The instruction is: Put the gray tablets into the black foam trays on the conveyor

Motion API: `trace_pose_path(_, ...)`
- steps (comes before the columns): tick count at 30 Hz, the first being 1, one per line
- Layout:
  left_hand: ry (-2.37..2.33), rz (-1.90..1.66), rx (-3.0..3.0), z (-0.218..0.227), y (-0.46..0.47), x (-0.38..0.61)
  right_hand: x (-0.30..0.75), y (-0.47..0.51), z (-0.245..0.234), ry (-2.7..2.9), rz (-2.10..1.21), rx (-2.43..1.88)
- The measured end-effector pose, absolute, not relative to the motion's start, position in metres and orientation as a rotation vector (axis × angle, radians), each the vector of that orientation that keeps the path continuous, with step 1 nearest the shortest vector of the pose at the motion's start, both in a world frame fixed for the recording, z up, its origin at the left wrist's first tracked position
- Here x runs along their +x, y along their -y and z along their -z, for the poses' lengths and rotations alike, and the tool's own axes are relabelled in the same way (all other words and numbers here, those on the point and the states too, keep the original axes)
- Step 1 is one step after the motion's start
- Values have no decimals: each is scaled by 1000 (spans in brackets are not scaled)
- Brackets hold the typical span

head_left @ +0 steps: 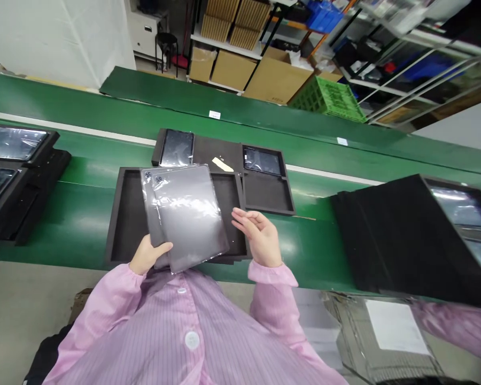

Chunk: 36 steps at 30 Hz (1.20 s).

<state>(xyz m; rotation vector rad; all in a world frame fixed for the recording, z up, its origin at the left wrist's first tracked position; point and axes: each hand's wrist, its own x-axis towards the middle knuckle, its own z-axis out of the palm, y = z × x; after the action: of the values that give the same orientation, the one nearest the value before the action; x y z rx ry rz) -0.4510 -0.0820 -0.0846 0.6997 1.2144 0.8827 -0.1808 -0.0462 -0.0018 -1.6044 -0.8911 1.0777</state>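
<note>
My left hand (pixel 149 254) is closed on the lower left edge of two grey tablets (pixel 190 216), with the thumb on top. They overlap like a fan, back sides up, with camera lenses at the upper left corners and shiny clear film around them. Beneath them lies a black foam tray (pixel 115 224), partly hidden by the tablets. My right hand (pixel 260 235) hovers over the tray's right edge, apart from the tablets. Its fingers are stretched out and hold nothing.
Behind the tray, more foam trays hold dark-screened tablets (pixel 177 147) (pixel 262 160); a cream strip (pixel 222 164) lies between. Foam trays with tablets stand left (pixel 44 182) and right (pixel 385 235) on the green belt (pixel 310 251). Another person's pink sleeve (pixel 460 326) shows at right.
</note>
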Motion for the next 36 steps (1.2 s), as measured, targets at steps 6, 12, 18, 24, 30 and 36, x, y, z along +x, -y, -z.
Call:
trace_pose_path(6, -1193, -869, 648, 93, 86, -449, -212, 41, 36, 1075, -1364, -1781)
trace_pose_path(12, -1239, -926, 351, 89, 87, -464, -170, 32, -11, 1031, -1340, -1811)
trace_pose_path(18, -1390, -1093, 278, 96, 75, -497, -138, 31, -71, 1357, -540, -2115)
trace_pose_path(24, -1391, -1146, 207, 113, 78, -495, -207, 34, -28, 1600, -176, -2293)
trace_pose_path(30, -1323, -1105, 243, 115, 82, -499, -266, 39, 44, 1751, -391, -2178)
trace_pose_path(36, -1213, -1096, 328, 106, 87, -483, -258, 13, 54, 1475, -939, -1907)
